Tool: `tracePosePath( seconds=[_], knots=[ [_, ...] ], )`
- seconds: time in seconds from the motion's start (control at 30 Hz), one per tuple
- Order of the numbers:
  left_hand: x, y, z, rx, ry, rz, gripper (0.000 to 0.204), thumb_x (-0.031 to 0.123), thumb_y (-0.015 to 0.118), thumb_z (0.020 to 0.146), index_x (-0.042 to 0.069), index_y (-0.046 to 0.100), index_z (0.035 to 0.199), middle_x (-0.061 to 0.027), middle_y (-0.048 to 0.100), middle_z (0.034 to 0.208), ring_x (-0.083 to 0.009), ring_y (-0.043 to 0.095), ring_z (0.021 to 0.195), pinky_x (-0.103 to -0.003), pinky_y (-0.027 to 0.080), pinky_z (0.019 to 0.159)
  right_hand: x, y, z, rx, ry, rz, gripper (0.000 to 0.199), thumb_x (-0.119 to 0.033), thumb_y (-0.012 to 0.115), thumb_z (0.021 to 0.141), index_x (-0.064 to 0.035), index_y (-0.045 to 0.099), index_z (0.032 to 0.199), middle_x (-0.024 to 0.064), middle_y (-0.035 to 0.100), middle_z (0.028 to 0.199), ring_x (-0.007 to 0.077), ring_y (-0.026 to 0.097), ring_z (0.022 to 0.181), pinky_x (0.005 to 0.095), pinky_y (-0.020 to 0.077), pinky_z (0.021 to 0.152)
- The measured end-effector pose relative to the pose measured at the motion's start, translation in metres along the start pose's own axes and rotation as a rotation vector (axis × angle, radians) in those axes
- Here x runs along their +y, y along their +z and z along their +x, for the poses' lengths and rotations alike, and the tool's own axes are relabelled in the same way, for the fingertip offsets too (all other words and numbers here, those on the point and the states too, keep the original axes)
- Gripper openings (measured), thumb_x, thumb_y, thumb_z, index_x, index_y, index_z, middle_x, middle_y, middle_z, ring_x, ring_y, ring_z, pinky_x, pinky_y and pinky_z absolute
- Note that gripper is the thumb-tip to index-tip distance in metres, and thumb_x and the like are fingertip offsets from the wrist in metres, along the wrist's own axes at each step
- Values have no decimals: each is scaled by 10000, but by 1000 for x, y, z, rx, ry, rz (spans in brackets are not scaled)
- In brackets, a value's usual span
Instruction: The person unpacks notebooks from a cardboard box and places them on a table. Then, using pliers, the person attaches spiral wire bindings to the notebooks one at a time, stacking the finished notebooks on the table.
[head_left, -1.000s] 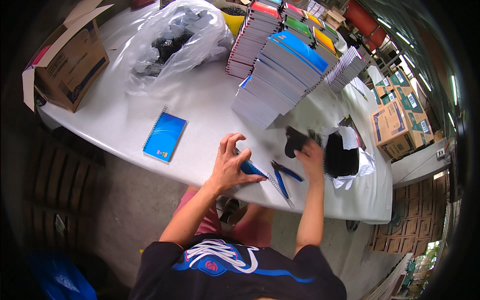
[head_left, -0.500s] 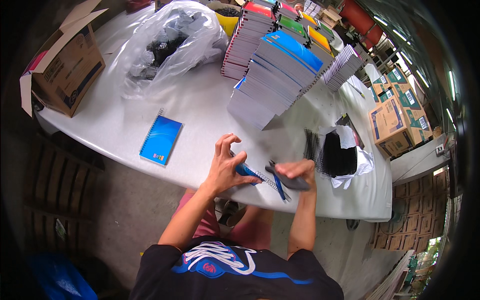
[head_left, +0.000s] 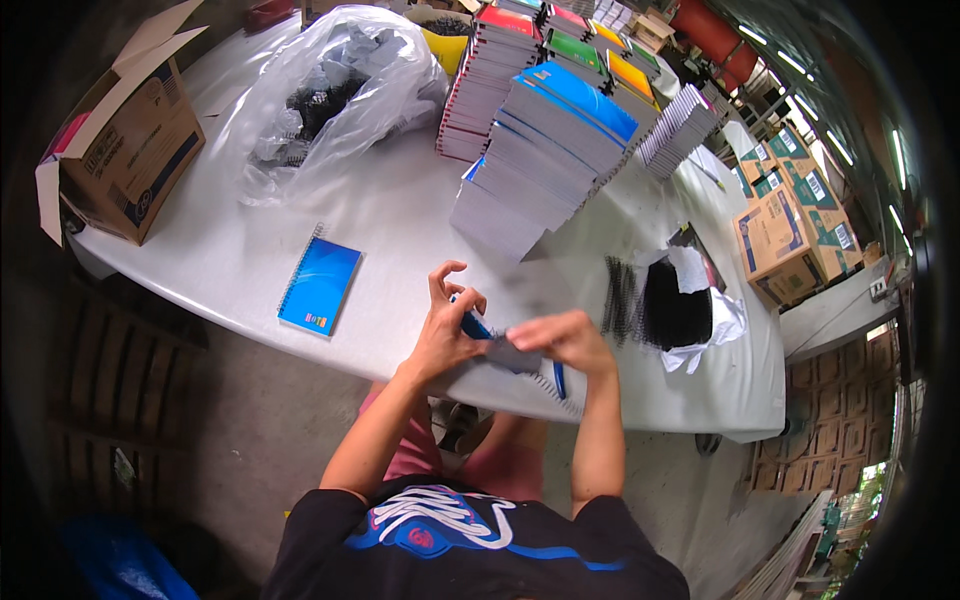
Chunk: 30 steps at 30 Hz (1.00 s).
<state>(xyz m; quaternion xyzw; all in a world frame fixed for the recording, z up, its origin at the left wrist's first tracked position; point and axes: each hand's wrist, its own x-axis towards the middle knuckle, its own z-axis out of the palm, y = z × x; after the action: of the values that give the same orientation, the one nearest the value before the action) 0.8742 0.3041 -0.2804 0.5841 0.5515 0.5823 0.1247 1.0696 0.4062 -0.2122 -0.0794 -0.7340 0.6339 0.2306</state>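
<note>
The left hand clamps a notebook at the table's near edge; its coil sticks out, seemingly partly in. The right hand's grip cannot be told. Another notebook lies coiled.

Out on the left, an open cardboard box, flaps spread, and to its right a bulging clear plastic bag on the white-covered surface! Far right, brown-and-green cartons piled close, tube lights blazing above; lower left, dark wooden slats and something blue.
</note>
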Motion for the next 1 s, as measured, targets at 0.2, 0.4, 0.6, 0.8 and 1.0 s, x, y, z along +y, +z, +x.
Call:
tracePosePath(
  seconds=[0.2,0.4,0.6,0.8,1.0],
  knots=[
    [-2,0,0,16,-17,-94,835,313,945,380,85,424,991,-153,320,1146,-293,412,1021,-383,439,838,4,1,2,-59,-47,3,379,156,617,617,0,711,949,174,677,1032,245,654,966,302,498,869],
    [-15,7,-3,-19,-107,-250,943,304,953,356,65,313,1006,-137,333,1035,-263,379,1030,-349,368,891,-6,9,10,-72,-105,-19,392,180,600,591,16,710,931,167,689,986,242,656,953,307,500,860],
    [-11,8,-2,-20,-158,-258,980,340,958,350,64,280,1003,-108,346,1021,-224,402,946,-329,383,848,-14,14,24,-105,-66,-70,387,160,565,620,-15,724,928,172,693,959,235,658,920,296,500,829],
    [-13,10,-1,24,-100,-173,965,326,949,401,53,275,1035,-101,362,1002,-199,413,887,-309,401,807,7,-1,25,288,268,-665,421,92,545,636,-38,687,1010,137,670,1051,246,636,978,284,469,877],
    [-1,-4,-11,238,-343,-673,371,-19,747,742,67,470,974,2,486,900,-73,461,806,-205,401,737,-8,27,-45,662,587,-1123,575,-172,621,812,-128,432,1354,190,445,1347,376,431,1228,407,376,996]
  ],
)
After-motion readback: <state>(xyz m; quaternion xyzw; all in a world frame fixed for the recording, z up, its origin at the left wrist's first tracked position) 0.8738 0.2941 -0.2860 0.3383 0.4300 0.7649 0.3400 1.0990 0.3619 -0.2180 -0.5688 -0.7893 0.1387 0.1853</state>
